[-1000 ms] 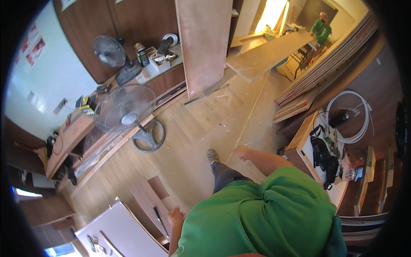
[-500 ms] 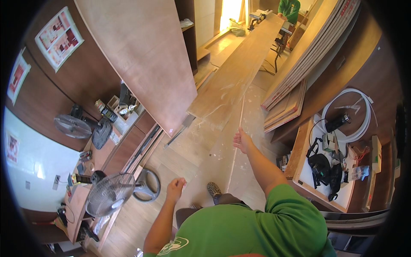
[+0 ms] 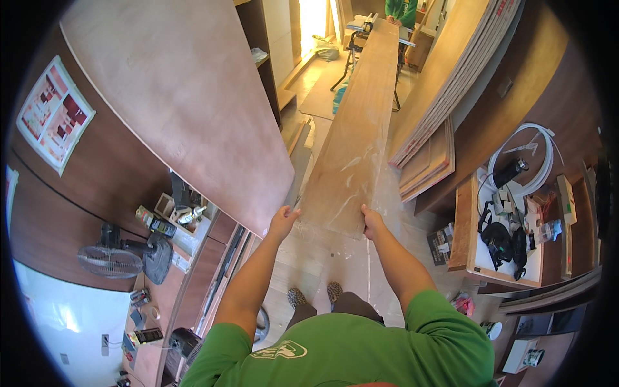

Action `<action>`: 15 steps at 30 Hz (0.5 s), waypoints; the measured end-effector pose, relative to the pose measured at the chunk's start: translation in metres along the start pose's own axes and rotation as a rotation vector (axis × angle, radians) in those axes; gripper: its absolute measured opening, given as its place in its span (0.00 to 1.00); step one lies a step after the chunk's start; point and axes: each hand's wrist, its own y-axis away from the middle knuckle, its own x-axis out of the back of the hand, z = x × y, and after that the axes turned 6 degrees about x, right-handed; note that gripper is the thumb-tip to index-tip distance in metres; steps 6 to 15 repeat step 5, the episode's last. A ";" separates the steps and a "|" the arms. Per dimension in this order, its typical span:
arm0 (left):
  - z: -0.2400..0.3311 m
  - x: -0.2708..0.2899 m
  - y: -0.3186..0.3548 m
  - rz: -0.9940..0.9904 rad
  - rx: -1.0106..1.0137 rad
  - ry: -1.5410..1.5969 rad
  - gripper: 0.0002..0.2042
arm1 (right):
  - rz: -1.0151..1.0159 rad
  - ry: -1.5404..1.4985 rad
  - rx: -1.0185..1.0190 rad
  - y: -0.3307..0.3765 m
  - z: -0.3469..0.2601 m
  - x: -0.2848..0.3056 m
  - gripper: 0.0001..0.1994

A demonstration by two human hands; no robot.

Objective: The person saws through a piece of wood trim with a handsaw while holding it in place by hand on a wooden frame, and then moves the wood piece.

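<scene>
A long wooden board [image 3: 351, 129] stretches away from me, its near end dusty with pale smears. My right hand [image 3: 371, 221] grips the board's right edge close to that end, thumb on top and the other fingers mostly hidden below. At the near left corner, my left hand [image 3: 282, 222] is closed around the edge, with its fingers partly out of sight. The far part of the board rests on a stand with a tool [image 3: 364, 24]. There a co-worker in a green shirt [image 3: 401, 11] has hands at the board's far end.
A large panel [image 3: 187, 97] leans at my left, its lower corner near my left hand. Stacked boards [image 3: 445, 97] stand at the right. A fan [image 3: 109, 258] and bottles sit on the left bench; an open box [image 3: 461, 226] with black tools lies right. Wood strips [image 3: 300, 155] lie beyond.
Both hands have come to the near end of the board, the left moving forward and the right closing on the edge. The board has swung left and straightened ahead of me; my feet have moved.
</scene>
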 end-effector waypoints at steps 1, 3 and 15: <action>-0.003 0.006 -0.011 -0.027 0.038 -0.013 0.42 | 0.000 0.011 0.002 0.004 0.005 -0.011 0.25; -0.017 0.020 -0.026 -0.077 0.150 -0.035 0.46 | -0.011 0.038 -0.005 0.018 0.014 -0.035 0.24; -0.005 0.002 -0.044 -0.186 0.223 -0.055 0.48 | 0.022 0.101 0.037 0.012 0.018 -0.014 0.25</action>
